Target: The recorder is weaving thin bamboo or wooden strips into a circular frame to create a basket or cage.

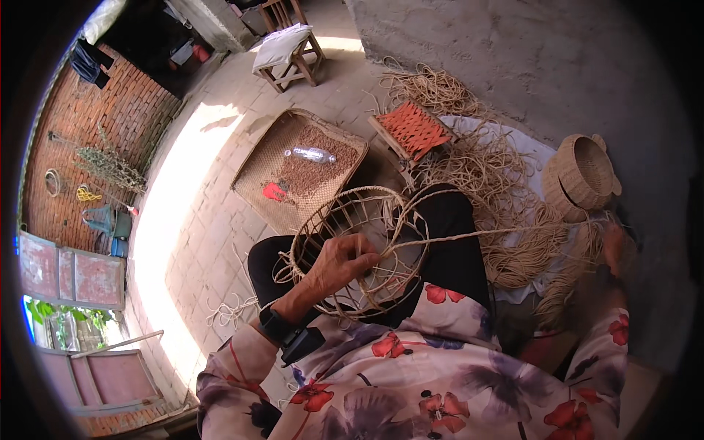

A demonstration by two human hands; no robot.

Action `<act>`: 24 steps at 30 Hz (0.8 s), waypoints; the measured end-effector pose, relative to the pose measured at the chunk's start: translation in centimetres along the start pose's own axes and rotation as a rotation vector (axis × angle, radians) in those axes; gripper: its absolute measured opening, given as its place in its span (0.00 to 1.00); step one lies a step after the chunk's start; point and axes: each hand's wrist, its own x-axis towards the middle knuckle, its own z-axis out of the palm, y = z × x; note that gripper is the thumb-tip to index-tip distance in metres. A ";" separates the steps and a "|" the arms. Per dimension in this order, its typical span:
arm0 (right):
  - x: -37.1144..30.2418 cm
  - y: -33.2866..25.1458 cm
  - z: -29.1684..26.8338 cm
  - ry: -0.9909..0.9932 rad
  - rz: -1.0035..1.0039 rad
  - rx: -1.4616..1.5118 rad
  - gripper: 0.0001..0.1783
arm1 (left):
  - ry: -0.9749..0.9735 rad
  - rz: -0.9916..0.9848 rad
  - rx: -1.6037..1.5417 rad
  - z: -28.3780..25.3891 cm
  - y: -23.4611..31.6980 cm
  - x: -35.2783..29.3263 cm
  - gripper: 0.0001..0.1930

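Note:
An unfinished open-weave basket [297,253] of twisted straw-coloured cord rests in my lap between my knees. My left hand [341,258] reaches over its opening, thumb and fingers pinched on the basket's cords near the middle. From that pinch a long twisted cord [499,232] runs taut to the right. At its far end is my right hand [612,246], out at arm's length and smeared by motion; the cord leads into it, though its fingers are not sharp. The basket's underside is partly hidden by my left hand and clothing.
Loose cord [506,176] lies heaped on a white sheet [539,147] at right, beside a finished woven basket [579,176]. Ahead stand a low stool with an orange woven seat [414,130] and a flat woven tray [257,165] holding brown grains and a clear bottle [315,154]. A cushioned chair [282,48] stands farther back.

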 end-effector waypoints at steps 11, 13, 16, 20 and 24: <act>-10.3 -7.5 7.6 -0.221 -0.668 0.462 0.11 | -0.145 -0.011 -0.324 0.1 -0.3 1.1 0.04; -15.4 -14.9 4.0 -0.357 -0.751 0.654 0.08 | -0.150 -0.051 -0.405 0.1 -0.2 1.1 0.04; -22.7 -22.0 -1.2 -0.435 -0.988 0.830 0.05 | -0.151 -0.143 -0.457 0.0 0.1 1.0 0.04; -29.6 -25.1 -3.4 -0.629 -1.288 0.975 0.08 | -0.174 -0.195 -0.486 -0.2 0.6 1.1 0.06; -33.7 -26.2 -1.4 -0.642 -1.420 1.063 0.14 | -0.190 -0.225 -0.549 -0.4 0.3 1.2 0.08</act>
